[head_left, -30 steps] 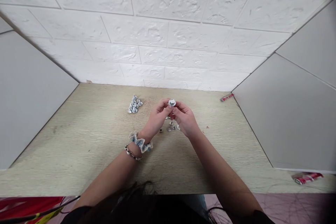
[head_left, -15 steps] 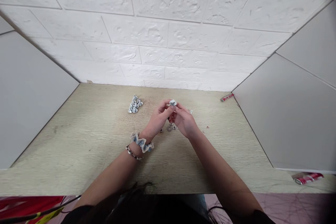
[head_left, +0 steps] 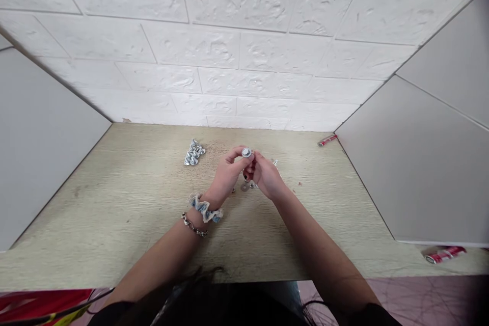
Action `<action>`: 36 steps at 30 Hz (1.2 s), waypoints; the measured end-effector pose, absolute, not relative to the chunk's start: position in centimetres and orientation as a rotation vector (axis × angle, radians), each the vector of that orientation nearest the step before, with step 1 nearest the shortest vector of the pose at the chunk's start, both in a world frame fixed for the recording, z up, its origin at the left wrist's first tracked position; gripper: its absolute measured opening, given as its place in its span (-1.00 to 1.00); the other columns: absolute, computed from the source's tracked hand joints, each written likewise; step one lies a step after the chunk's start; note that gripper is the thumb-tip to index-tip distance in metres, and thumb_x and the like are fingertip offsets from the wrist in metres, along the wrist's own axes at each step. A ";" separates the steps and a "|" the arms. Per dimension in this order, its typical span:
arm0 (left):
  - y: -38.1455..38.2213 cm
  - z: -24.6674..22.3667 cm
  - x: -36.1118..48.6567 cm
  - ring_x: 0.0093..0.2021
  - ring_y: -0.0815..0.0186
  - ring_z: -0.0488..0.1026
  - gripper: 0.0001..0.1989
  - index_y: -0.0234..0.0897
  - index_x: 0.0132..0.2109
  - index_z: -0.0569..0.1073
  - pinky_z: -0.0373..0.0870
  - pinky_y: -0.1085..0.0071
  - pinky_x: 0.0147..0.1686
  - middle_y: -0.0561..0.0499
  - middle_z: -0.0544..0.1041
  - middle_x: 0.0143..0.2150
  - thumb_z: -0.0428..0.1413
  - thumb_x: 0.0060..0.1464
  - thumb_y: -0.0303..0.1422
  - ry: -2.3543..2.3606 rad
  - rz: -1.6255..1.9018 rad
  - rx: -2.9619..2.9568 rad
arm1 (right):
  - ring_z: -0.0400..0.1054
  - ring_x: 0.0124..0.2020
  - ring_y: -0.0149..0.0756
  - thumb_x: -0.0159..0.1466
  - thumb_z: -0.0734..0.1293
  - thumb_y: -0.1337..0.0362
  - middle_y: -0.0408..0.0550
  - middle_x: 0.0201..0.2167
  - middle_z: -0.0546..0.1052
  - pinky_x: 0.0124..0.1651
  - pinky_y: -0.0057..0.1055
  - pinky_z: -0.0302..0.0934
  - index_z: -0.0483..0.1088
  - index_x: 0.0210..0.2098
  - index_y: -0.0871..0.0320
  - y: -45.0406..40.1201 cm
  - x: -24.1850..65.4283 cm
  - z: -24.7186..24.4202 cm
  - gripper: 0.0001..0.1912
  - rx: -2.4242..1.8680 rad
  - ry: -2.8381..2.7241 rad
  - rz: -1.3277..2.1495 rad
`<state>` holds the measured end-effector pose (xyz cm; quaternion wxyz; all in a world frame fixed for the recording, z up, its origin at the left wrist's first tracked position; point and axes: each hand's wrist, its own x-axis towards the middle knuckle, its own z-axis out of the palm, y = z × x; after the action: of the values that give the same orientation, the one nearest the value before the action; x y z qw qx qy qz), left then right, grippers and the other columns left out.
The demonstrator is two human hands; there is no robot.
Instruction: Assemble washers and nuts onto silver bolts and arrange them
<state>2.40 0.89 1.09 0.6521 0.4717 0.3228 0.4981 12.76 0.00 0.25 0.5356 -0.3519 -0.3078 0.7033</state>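
Note:
A silver bolt (head_left: 246,152) with a washer under its head is held above the table, its head tilted towards me. My left hand (head_left: 228,170) is closed in a pinch around it from the left. My right hand (head_left: 268,177) is closed too, its fingertips against the bolt's right side and below; the shank is hidden behind the fingers. Beneath the hands a flat washer (head_left: 244,188) and a nut (head_left: 251,185) lie on the table, with a few more small metal parts partly covered. A pile of bolts with washers (head_left: 194,153) stands to the left.
The wooden table (head_left: 153,229) runs back to a white brick-patterned wall (head_left: 217,79). Grey panels (head_left: 42,147) flank it left and right. One red cylinder (head_left: 327,140) lies at the back right corner, another red cylinder (head_left: 445,254) near the front right.
The bolt has tilted so that its head faces me more, and it sits slightly lower and further left. Both hands stay together around it. The whole view has shifted slightly.

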 end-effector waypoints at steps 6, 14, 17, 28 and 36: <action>1.0 1.2 2.3 -0.62 0.47 0.24 -0.81 -0.31 -0.42 0.36 0.19 0.51 -0.61 0.13 0.28 -0.61 0.18 -0.08 -0.28 0.676 1.159 0.998 | 0.12 -0.61 -0.51 0.08 0.35 0.06 -0.23 -0.62 0.27 -0.55 -0.52 0.04 0.31 -0.44 0.17 -0.1 12.9 0.1 -0.71 -0.772 -0.801 1.639; 1.0 1.1 2.3 -0.64 0.45 0.26 -0.77 -0.32 -0.46 0.35 0.18 0.50 -0.65 0.11 0.32 -0.65 0.21 -0.14 -0.27 0.669 1.120 0.925 | 0.11 -0.59 -0.50 0.07 0.34 0.06 -0.23 -0.64 0.23 -0.54 -0.51 0.03 0.30 -0.51 0.18 -0.2 13.1 0.3 -0.71 -0.765 -0.796 1.698; 1.0 1.1 2.3 -0.61 0.45 0.28 -0.76 -0.33 -0.48 0.36 0.20 0.50 -0.61 0.10 0.37 -0.61 0.23 -0.19 -0.28 0.686 1.115 0.920 | 0.07 -0.60 -0.51 0.07 0.34 0.06 -0.25 -0.66 0.19 -0.54 -0.51 0.01 0.29 -0.54 0.18 -0.1 13.0 0.1 -0.70 -0.792 -0.776 1.691; 1.3 0.8 2.1 -0.60 0.47 0.24 -0.82 -0.30 -0.42 0.41 0.16 0.48 -0.61 0.13 0.32 -0.58 0.22 -0.15 -0.31 0.639 1.143 0.924 | 0.15 -0.56 -0.49 0.03 0.37 0.19 -0.20 -0.55 0.32 -0.51 -0.50 0.05 0.37 -0.34 0.18 -0.1 12.8 0.3 -0.76 -0.758 -0.740 1.653; 1.3 0.6 2.3 -0.60 0.46 0.26 -0.79 -0.34 -0.49 0.40 0.18 0.50 -0.61 0.10 0.32 -0.62 0.21 -0.15 -0.27 0.665 1.098 0.926 | 0.06 -0.60 -0.49 0.05 0.35 0.08 -0.24 -0.67 0.19 -0.54 -0.50 0.01 0.32 -0.47 0.16 -0.1 12.9 0.4 -0.74 -0.784 -0.780 1.679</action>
<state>2.29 1.27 0.64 0.7028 0.4162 0.2987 0.4936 12.90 -0.13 0.35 0.5360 -0.3294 -0.3274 0.7050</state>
